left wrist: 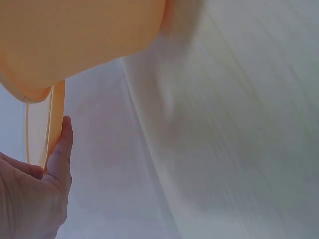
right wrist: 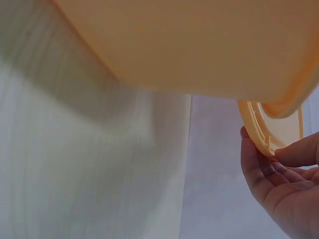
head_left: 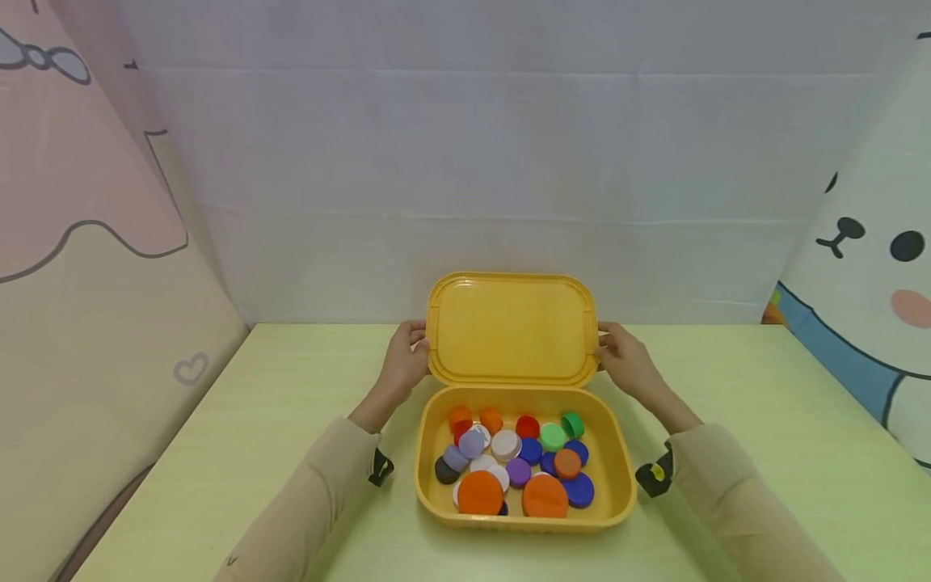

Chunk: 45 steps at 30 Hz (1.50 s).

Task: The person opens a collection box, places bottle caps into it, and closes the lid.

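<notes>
A yellow rectangular lid [head_left: 512,330] with rounded corners is tilted up behind a yellow plastic box [head_left: 625,477]. My left hand [head_left: 405,356] grips the lid's left edge, thumb in front and fingers behind. At the opposite edge my right hand [head_left: 627,360] pinches the lid the same way; the right wrist view shows this hand [right wrist: 286,184] with its thumb on the rim. Inside the box lie many bottle caps: large orange caps [head_left: 480,493], blue caps [head_left: 579,490], a purple cap [head_left: 519,472], green caps [head_left: 553,436], red, white and black ones.
The box stands on a pale yellow-green wooden table [head_left: 305,380]. A white cloth wall [head_left: 509,162] rises close behind the lid, at the table's back edge. Printed cloths with cartoon figures hang at the left and right sides.
</notes>
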### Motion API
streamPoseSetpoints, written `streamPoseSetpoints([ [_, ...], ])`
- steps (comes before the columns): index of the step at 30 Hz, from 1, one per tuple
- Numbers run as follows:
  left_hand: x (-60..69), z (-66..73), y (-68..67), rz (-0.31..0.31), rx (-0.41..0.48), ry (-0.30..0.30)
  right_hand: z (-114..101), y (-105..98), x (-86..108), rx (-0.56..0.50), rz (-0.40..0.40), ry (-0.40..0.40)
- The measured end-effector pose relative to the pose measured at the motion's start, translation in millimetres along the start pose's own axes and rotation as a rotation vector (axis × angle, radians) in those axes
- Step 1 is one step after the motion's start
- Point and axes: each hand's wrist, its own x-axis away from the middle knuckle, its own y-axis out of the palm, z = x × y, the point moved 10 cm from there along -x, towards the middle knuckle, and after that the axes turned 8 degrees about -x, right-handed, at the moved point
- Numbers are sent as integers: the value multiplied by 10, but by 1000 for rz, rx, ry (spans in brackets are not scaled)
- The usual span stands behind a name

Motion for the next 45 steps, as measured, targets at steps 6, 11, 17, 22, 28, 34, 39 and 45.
streamPoseSetpoints([
  [6,35,65,-42,-4,46,68,-48,-74,16,-66,54,-24],
  [11,91,153,-83,-25,46,144,-145,-129,55,-106,111,-93],
  [17,175,230,-104,-80,47,234,-305,-191,155,-150,152,-228],
  [22,256,331,-117,-90,10,344,-409,-231,250,-195,163,-318],
  [28,356,399,-127,-95,-18,460,-475,-235,365,-237,159,-419],
  [34,492,488,-147,-78,-99,589,-493,-239,477,-186,180,-486],
  [39,612,504,-184,-54,-214,658,-522,-208,574,-113,138,-508],
  [45,803,508,-174,-98,-369,760,-579,-169,713,26,80,-557],
])
